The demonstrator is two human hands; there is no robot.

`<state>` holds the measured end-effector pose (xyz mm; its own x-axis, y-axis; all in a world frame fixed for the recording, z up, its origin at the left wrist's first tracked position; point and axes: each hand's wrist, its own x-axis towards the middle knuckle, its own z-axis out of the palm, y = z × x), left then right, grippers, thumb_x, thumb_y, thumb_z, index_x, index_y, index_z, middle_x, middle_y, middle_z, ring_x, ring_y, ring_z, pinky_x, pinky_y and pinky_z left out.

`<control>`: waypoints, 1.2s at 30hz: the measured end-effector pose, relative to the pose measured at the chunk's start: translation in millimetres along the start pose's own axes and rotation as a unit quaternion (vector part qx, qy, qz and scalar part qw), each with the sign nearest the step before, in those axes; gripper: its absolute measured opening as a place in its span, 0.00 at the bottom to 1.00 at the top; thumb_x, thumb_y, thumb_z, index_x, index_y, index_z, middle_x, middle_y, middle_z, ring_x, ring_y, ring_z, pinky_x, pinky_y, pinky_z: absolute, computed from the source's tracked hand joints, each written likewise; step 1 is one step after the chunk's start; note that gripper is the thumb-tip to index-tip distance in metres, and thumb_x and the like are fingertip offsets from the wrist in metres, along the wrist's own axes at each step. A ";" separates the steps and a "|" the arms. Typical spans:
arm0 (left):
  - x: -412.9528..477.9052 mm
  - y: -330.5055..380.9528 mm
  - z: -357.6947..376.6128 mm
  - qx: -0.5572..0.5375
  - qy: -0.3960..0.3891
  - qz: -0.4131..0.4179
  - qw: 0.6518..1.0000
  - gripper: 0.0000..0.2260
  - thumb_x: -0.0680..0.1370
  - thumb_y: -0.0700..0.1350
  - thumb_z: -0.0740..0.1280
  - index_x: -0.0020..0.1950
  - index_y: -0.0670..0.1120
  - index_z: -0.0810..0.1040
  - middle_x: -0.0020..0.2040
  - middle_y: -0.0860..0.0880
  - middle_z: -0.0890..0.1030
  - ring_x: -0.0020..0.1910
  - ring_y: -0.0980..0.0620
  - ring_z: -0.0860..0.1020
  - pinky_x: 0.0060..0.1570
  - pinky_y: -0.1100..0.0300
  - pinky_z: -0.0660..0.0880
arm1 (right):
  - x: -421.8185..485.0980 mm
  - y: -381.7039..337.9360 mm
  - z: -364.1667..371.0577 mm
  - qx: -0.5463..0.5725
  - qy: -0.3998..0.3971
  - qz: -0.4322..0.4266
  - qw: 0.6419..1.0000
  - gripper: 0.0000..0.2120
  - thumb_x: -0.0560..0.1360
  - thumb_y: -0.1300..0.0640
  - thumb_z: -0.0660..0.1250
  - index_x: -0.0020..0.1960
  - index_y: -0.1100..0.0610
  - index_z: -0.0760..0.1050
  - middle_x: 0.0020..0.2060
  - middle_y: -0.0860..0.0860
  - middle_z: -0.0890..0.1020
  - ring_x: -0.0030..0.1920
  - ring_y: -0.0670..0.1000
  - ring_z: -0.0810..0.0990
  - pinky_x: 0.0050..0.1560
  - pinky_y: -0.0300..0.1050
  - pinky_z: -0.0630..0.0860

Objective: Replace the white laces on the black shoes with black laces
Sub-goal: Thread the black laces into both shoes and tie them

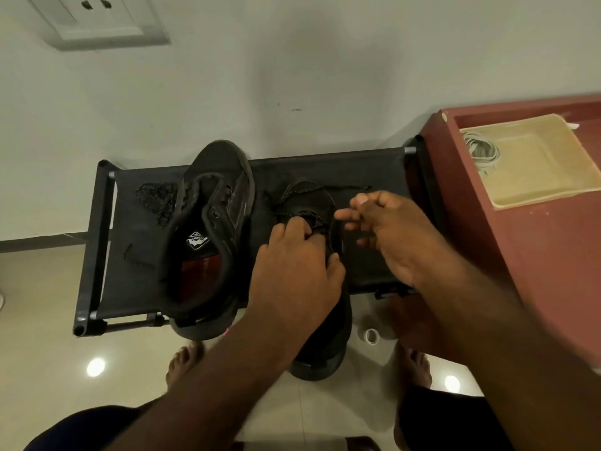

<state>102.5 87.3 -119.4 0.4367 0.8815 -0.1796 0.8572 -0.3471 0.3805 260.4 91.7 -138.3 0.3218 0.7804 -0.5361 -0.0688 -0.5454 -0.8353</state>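
The step in hand looks like threading the black lace into the second shoe. The left hand (292,268) lies over the tongue and throat of the right-hand shoe (312,203), fingers curled down onto it, seemingly pinning the upper or pinching the lace at an eyelet; its fingertips are hidden, so exactly what they grip cannot be told. The right hand (387,229), just beside it on the far side, is raised a little with thumb and forefinger pinched together, apparently on a strand of the black lace (305,192), which runs beyond both hands across the shoe's toe and trails off past the right hand's fingertips.

To the left of the left hand, close by, the other shoe (208,229) stands on the dark worktop (357,167) with bare eyelets and no lace in it. Further left, well apart from both hands, a second black lace (156,200) lies in a loose heap. The white laces (481,151) rest coiled in a cream tray (536,164) on the red cabinet (533,255), beyond and to the right of the right hand, so the removal appears done for both shoes.

The next move probably calls for steering the lace tip into the next eyelet while the left hand steadies the upper, then drawing the slack through evenly. Black on black in dim light makes the eyelets hard to pick out.
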 end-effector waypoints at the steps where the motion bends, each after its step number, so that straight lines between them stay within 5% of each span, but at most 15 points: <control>1: -0.5 2.0 1.8 0.011 0.001 -0.007 1.000 0.17 0.81 0.56 0.56 0.64 0.50 0.75 0.65 0.52 0.68 0.62 0.54 0.67 0.60 0.56 0.69 | 0.9 2.4 0.4 -0.019 0.001 -0.009 1.000 0.07 0.82 0.54 0.64 0.53 0.55 0.80 0.42 0.48 0.85 0.41 0.45 0.79 0.42 0.41 0.76; 4: 1.3 4.8 7.3 0.026 -0.003 -0.021 0.999 0.18 0.81 0.56 0.54 0.66 0.50 0.73 0.65 0.51 0.67 0.63 0.53 0.65 0.60 0.55 0.67 | 4.5 8.8 2.3 -0.035 0.007 -0.031 0.999 0.05 0.80 0.56 0.68 0.48 0.56 0.82 0.36 0.47 0.81 0.35 0.41 0.77 0.36 0.37 0.75; 10: 9.6 0.2 10.8 -0.026 -0.019 -0.043 0.999 0.22 0.78 0.57 0.60 0.71 0.52 0.71 0.66 0.51 0.65 0.64 0.52 0.62 0.60 0.54 0.65 | 8.3 14.5 7.3 0.007 0.000 -0.037 0.999 0.04 0.77 0.66 0.70 0.47 0.58 0.80 0.38 0.52 0.83 0.37 0.46 0.82 0.37 0.36 0.78; 15: 9.7 -1.4 13.8 -0.066 -0.017 -0.048 0.997 0.23 0.78 0.56 0.62 0.73 0.56 0.69 0.68 0.53 0.64 0.66 0.53 0.61 0.61 0.56 0.62 | 9.2 15.6 11.0 0.009 0.000 -0.040 0.999 0.04 0.75 0.66 0.71 0.45 0.60 0.79 0.34 0.52 0.82 0.35 0.48 0.82 0.35 0.38 0.78; 24: 9.8 -2.4 15.7 -0.071 -0.004 -0.036 0.997 0.22 0.78 0.55 0.61 0.72 0.58 0.70 0.67 0.52 0.65 0.65 0.52 0.62 0.56 0.58 0.60 | 12.8 16.9 12.2 0.013 -0.005 -0.020 1.000 0.02 0.76 0.64 0.72 0.44 0.62 0.80 0.45 0.58 0.85 0.36 0.48 0.82 0.37 0.37 0.78; 36: 8.6 -1.8 13.9 -0.075 -0.003 -0.029 0.997 0.21 0.79 0.55 0.60 0.72 0.54 0.70 0.67 0.54 0.66 0.65 0.53 0.61 0.55 0.59 0.60 | 13.4 12.8 8.8 -0.026 -0.043 -0.003 0.999 0.01 0.76 0.65 0.71 0.46 0.62 0.82 0.44 0.55 0.85 0.35 0.45 0.81 0.34 0.37 0.77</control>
<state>108.5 91.1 -134.3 0.3897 0.8964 -0.2113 0.8309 -0.2433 0.5003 255.5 97.8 -157.2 0.2389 0.8061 -0.5414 -0.0174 -0.5539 -0.8324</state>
